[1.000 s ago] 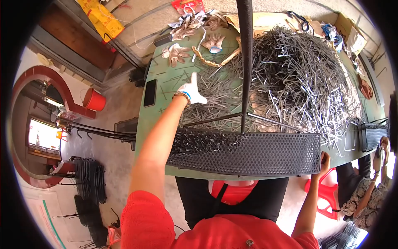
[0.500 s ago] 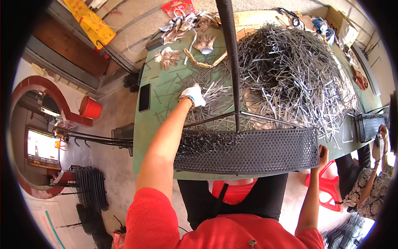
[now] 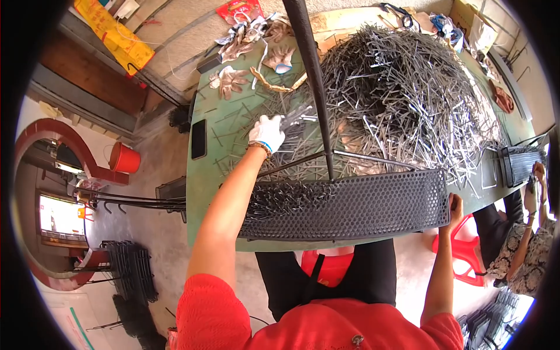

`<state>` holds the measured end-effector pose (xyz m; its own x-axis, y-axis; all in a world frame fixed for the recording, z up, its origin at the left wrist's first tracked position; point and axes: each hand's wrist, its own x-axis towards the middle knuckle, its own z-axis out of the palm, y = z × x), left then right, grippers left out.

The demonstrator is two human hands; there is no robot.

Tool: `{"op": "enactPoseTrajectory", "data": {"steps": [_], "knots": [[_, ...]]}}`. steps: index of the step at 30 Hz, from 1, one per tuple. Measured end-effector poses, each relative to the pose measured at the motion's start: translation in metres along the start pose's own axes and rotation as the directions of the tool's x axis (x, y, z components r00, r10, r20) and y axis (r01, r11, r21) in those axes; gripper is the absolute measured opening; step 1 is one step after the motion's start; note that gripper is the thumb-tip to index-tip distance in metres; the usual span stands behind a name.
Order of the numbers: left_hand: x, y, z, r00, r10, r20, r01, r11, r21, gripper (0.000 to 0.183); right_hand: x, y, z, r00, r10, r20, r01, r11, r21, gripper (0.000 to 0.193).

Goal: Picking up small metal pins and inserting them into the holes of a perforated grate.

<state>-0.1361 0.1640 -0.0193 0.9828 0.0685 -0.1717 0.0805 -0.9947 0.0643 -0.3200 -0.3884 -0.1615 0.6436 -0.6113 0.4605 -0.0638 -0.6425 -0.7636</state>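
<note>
My left hand, in a white glove, is closed on a bunch of thin dark strips that pokes out to the right past its fingers. Below it, a long black perforated metal panel lies along the near edge of the green table. Many short dark pieces stick up through the holes of its left half. At the panel's right end my bare right hand is curled against the edge, its fingers partly hidden. From the panel's far side rises a black rod with two slanting braces.
A big heap of dark strips covers the table's far right. Work gloves and a phone lie at left. Another person works at far right beside a red stool. Black racks stand on the left floor.
My left hand has turned and now shows strips gathered in its fingers, where none clearly showed before. My right hand stays at the panel's end. The whole view has shifted slightly.
</note>
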Motion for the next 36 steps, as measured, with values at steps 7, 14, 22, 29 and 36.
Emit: {"op": "enactPoseTrajectory", "data": {"steps": [7,14,22,29,36], "knots": [[0.004,0.009,-0.007,0.973,0.036,0.227,-0.065,0.991,0.12,0.087,-0.004,-0.003,-0.001,0.999,0.042,0.011,-0.042,0.999,0.022,0.014],[0.035,0.007,0.008,0.907,0.109,0.408,-0.179,0.974,0.139,0.079,-0.002,-0.005,0.0,1.0,0.023,0.0,-0.023,1.0,0.014,0.014],[0.046,-0.004,0.022,0.912,0.157,0.378,-0.213,0.971,0.112,0.078,-0.002,-0.007,0.004,0.999,0.02,-0.032,-0.021,0.999,-0.033,0.013],[0.035,0.006,0.023,0.898,0.274,0.344,-0.326,0.94,0.104,0.072,-0.004,-0.007,-0.01,0.998,0.043,-0.035,-0.046,0.994,-0.096,0.013],[0.027,-0.009,0.021,0.883,0.272,0.382,-0.306,0.952,0.031,0.073,0.054,-0.023,-0.038,0.931,0.362,0.044,-0.354,0.867,0.351,0.024]]}}
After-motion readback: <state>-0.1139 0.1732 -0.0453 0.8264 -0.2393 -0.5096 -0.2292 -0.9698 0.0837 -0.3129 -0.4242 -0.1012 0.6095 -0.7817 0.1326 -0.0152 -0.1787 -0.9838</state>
